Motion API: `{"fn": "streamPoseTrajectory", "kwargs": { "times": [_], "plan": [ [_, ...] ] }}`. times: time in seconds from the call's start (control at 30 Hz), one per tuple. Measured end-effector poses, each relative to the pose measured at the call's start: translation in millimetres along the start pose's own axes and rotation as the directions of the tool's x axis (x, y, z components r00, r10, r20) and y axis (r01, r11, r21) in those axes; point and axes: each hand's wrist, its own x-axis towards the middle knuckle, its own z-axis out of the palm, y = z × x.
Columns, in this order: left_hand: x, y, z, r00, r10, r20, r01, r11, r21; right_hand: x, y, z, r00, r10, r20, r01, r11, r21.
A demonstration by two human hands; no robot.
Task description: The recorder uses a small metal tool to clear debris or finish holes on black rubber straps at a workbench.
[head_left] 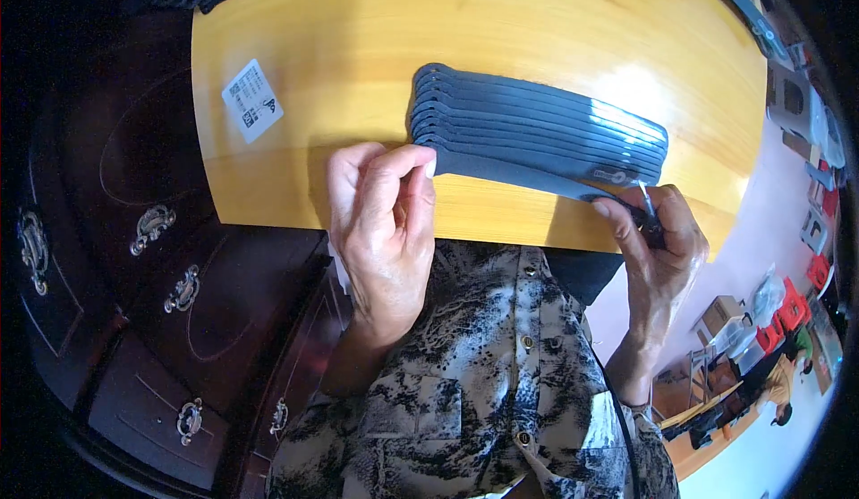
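Several dark grey-blue strips with rounded ends lie overlapped in a row on the yellow wooden table. Their upper right part shines, and a small pale mark shows near the lower right end. The nearest strip's left end is pinched between thumb and forefinger of my left hand. At the other end, my right hand is closed around a small dark-handled tool with a thin metal tip pointing up. Its thumb lies close by the strip's right end. Most of the tool is hidden by the fingers.
The table carries a white printed label on its left. Dark wooden drawers with ornate metal handles stand to the left. At the far right are red containers, cardboard boxes and another person.
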Motion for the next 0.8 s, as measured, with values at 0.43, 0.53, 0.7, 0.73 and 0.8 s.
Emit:
{"fn": "streamPoseTrajectory", "kwargs": {
  "times": [0.43,0.53,0.7,0.73,0.8],
  "plan": [
    [-2.3,-6.9,8.0,0.942,0.334,0.039,-0.336,0.936,0.101,4.1,4.1,-1.6,0.999,0.035,-0.015,-0.035,0.999,0.027],
    [-2.3,-9.8,5.9,0.921,0.387,0.04,-0.389,0.917,0.083,5.9,4.0,-1.2,1.0,0.0,-0.021,0.0,1.0,0.031],
    [0.3,-11.6,0.1,0.899,0.418,0.133,-0.431,0.898,0.091,4.8,4.0,-2.4,0.998,0.054,-0.01,-0.054,0.998,0.043],
    [0.5,-11.4,-1.0,0.898,0.419,0.132,-0.432,0.898,0.087,5.0,3.8,-3.1,0.998,0.055,0.007,-0.055,0.997,0.048],
    [0.8,-12.7,-0.7,0.891,0.421,0.167,-0.442,0.89,0.112,5.3,4.4,-4.5,0.998,0.061,0.016,-0.061,0.997,0.042]
  ]
}}
